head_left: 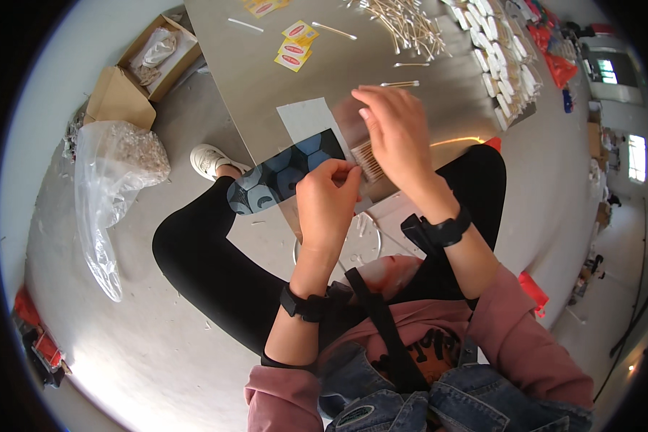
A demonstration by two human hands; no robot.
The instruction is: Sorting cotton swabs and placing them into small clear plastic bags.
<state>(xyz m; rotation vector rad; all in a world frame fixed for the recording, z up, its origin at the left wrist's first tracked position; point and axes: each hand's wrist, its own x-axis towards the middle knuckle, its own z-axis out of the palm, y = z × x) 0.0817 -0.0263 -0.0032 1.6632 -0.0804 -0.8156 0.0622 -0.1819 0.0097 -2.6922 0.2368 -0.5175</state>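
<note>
My left hand (327, 200) is closed in a pinch at the near edge of the table, beside a neat row of wooden-stick cotton swabs (368, 161). Whatever lies between its fingertips is too small to make out. My right hand (399, 133) is raised just above and right of the row, fingers stretched out and thumb apart, holding nothing I can see. Under and left of my left hand is a dark mat with a blue football pattern (281, 173). A pale grey sheet (302, 117) lies beyond it.
A loose pile of cotton swabs (410, 27) lies at the far side of the metal table (245, 79). White swab bundles (498, 61) are stacked at right, yellow printed cards (295, 50) at left. On the floor stand an open carton (122, 97) and a clear plastic bag (115, 173).
</note>
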